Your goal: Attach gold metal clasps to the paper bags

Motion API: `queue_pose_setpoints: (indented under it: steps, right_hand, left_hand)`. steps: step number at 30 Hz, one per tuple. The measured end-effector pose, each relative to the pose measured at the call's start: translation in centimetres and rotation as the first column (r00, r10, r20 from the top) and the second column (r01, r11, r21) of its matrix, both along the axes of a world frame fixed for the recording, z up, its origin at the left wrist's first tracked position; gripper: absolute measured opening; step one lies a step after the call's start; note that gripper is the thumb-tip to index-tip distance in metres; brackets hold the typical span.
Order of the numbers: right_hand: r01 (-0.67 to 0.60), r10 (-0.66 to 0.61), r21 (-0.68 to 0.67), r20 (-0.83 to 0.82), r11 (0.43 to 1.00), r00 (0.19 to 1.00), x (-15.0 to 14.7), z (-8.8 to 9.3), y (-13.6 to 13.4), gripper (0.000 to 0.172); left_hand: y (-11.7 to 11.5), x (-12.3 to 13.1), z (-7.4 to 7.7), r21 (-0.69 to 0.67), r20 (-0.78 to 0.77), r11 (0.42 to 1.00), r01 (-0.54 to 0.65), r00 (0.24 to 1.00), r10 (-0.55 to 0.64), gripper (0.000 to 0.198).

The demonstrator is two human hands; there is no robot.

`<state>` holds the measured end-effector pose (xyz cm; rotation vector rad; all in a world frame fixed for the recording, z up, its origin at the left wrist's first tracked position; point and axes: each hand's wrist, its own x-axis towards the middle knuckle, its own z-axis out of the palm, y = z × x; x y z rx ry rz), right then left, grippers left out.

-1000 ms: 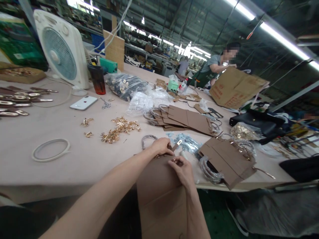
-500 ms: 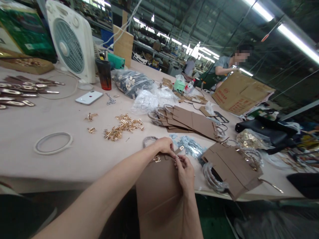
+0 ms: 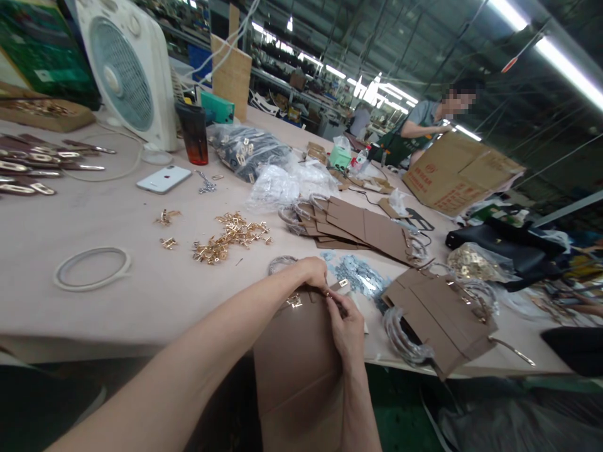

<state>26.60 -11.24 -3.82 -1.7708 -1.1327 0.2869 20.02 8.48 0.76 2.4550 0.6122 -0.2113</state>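
Observation:
A brown leather bag panel (image 3: pixel 298 358) hangs over the table's front edge towards me, with gold fittings (image 3: pixel 294 301) along its top. My left hand (image 3: pixel 315 274) is closed at the panel's top edge, fingertips bent down. From below right, my right hand (image 3: pixel 347 319) pinches the same spot, its fingertips touching the left ones. Whatever small part lies between the fingertips is hidden. Just past them a short brown strap end with a gold plate (image 3: pixel 343 284) sticks out. A plastic-wrapped handle (image 3: pixel 281 263) lies behind my left wrist.
Gold fittings (image 3: pixel 230 237) lie in a heap to the left, and grey metal plates (image 3: pixel 359 276) lie beyond my hands. Brown bag panels (image 3: pixel 362 227) are stacked behind; more panels (image 3: pixel 443 317) rest at right. A phone (image 3: pixel 164 179), tape roll (image 3: pixel 93 269) and fan (image 3: pixel 123 78) stand left. A co-worker handles a carton (image 3: pixel 459 172).
My fingertips have drawn closer together at the panel's top edge, and the right fingers have curled in more. The view has shifted slightly.

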Motion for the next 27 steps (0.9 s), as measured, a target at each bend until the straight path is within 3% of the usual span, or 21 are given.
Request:
queue_pose_setpoints:
  steps: [14,21,27]
  right_hand:
    - [0.053,-0.053,0.000,-0.080,0.999,0.995,-0.2,-0.4,1.1,0.037]
    - [0.061,-0.059,0.005,-0.171,0.998,0.983,-0.7,0.0,1.5,0.040]
    - [0.073,-0.073,-0.006,-0.153,0.997,0.986,-1.0,0.6,2.0,0.038]
  left_hand:
    - [0.8,-0.4,-0.2,-0.250,0.030,0.964,-0.086,0.995,0.096,0.042]
    - [1.0,-0.2,-0.5,-0.263,0.036,0.959,-0.105,0.992,0.118,0.042]
    - [0.8,-0.2,-0.3,-0.242,0.025,0.964,-0.109,0.993,0.118,0.030]
